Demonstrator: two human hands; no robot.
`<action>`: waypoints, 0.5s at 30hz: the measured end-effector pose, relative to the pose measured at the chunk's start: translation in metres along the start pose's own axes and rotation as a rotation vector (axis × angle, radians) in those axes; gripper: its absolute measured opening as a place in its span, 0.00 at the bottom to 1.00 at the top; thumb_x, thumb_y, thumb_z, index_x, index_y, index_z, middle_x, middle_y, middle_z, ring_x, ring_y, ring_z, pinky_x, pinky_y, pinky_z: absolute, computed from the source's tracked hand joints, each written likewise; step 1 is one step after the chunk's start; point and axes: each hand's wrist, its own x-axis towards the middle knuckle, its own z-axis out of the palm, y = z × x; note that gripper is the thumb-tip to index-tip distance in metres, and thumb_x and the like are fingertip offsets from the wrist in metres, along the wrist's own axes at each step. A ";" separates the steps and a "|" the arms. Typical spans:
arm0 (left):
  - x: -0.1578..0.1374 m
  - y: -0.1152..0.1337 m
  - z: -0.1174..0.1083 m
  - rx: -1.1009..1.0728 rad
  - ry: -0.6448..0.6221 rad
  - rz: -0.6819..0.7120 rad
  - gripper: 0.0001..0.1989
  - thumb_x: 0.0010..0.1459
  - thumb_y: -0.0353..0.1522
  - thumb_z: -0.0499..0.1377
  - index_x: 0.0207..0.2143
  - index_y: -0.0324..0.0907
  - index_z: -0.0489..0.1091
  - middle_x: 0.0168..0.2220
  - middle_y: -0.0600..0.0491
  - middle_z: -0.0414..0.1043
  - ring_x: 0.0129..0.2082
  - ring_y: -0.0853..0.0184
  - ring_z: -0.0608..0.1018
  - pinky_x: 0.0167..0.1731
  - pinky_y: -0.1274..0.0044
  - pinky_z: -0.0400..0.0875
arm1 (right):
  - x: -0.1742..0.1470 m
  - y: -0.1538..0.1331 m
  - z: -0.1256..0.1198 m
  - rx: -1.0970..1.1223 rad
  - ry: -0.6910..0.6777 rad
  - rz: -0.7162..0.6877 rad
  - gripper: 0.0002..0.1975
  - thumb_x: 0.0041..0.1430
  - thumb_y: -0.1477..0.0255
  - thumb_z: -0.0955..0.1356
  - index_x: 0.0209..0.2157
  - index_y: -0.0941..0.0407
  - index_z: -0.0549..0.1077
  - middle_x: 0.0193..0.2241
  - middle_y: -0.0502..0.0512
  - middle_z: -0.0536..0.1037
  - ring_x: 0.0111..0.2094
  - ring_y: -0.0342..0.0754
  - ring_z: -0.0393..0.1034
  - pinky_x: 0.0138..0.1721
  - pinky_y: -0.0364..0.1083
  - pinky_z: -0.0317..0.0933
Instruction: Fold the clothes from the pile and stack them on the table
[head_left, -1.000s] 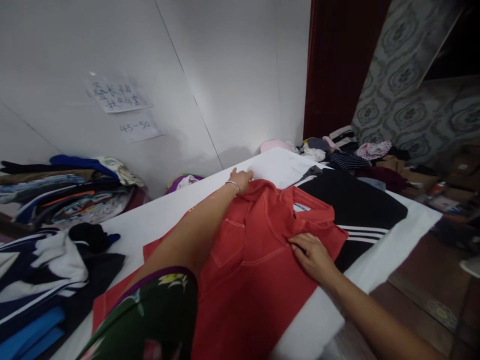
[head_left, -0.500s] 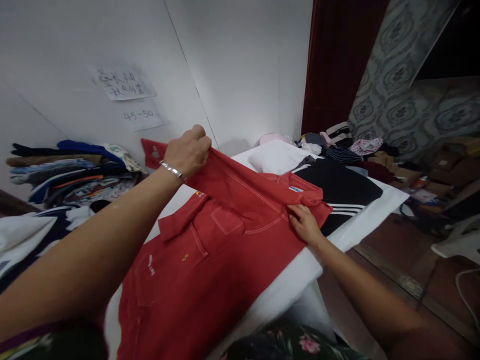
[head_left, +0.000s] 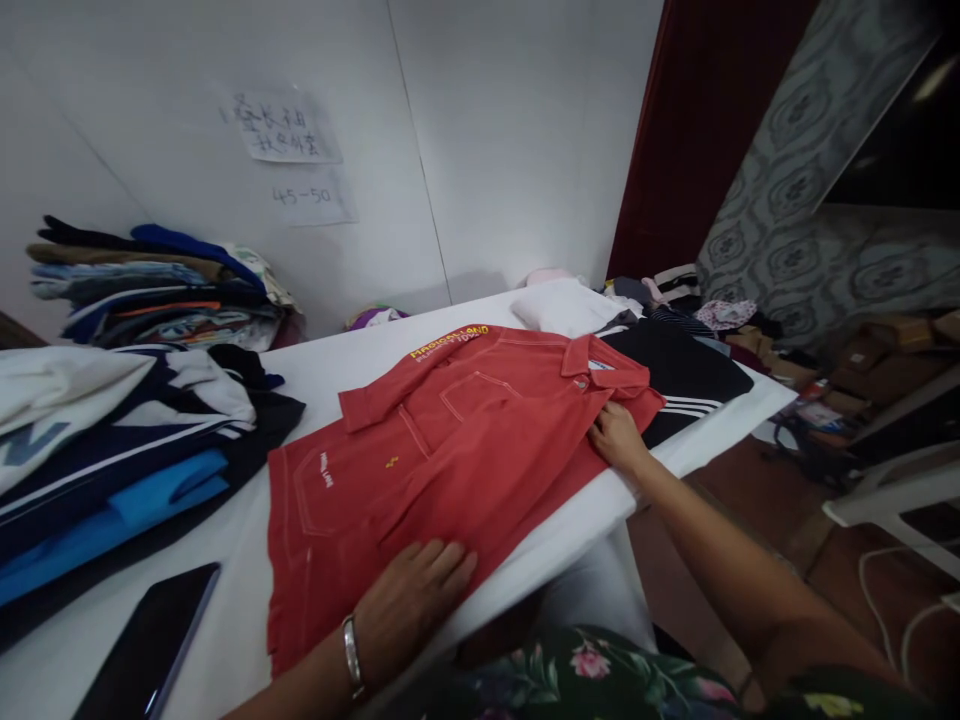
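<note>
A red long-sleeved shirt [head_left: 487, 430] with white stitching, a collar and yellow lettering lies front up on the white-covered table. Its far sleeve is folded in across the chest; its near sleeve slants over the front toward me. At the near edge, my left hand [head_left: 412, 600], wearing a silver bracelet, is palm down with its fingers curled on the sleeve end; the fingertips are partly hidden. Up by the collar, my right hand [head_left: 619, 438] pinches the cloth at the near shoulder. A black garment with white stripes [head_left: 675, 370] lies just past the collar.
A pile of folded clothes [head_left: 165, 290] stands at the far left, with more garments [head_left: 120, 450] nearer. A phone [head_left: 150, 640] lies at the front left. White cloth [head_left: 562, 305] lies at the back. A white chair [head_left: 892, 500] and boxes [head_left: 862, 355] are at the right.
My left hand has come down toward me from the raised position, bringing the near sleeve across the shirt front. My right hand stays by the collar. The view has shifted left.
</note>
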 end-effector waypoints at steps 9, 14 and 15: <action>-0.037 -0.040 0.003 0.032 0.011 -0.294 0.28 0.53 0.21 0.46 0.53 0.43 0.70 0.53 0.49 0.72 0.53 0.61 0.73 0.49 0.67 0.69 | -0.014 -0.004 -0.001 -0.134 -0.108 0.031 0.19 0.65 0.67 0.56 0.46 0.58 0.73 0.50 0.62 0.74 0.57 0.57 0.58 0.60 0.59 0.42; -0.054 -0.049 0.012 0.094 0.079 -0.293 0.29 0.55 0.22 0.46 0.57 0.45 0.66 0.58 0.51 0.67 0.58 0.60 0.68 0.55 0.66 0.64 | -0.017 -0.001 -0.004 -0.144 -0.154 -0.011 0.19 0.65 0.66 0.55 0.45 0.56 0.74 0.49 0.61 0.75 0.55 0.58 0.60 0.59 0.60 0.42; -0.055 -0.046 0.018 0.091 0.060 -0.275 0.29 0.55 0.21 0.46 0.56 0.46 0.67 0.57 0.52 0.69 0.57 0.61 0.69 0.54 0.67 0.65 | -0.018 0.000 -0.004 -0.154 -0.159 -0.020 0.19 0.65 0.66 0.55 0.45 0.56 0.74 0.48 0.62 0.75 0.55 0.57 0.60 0.59 0.60 0.43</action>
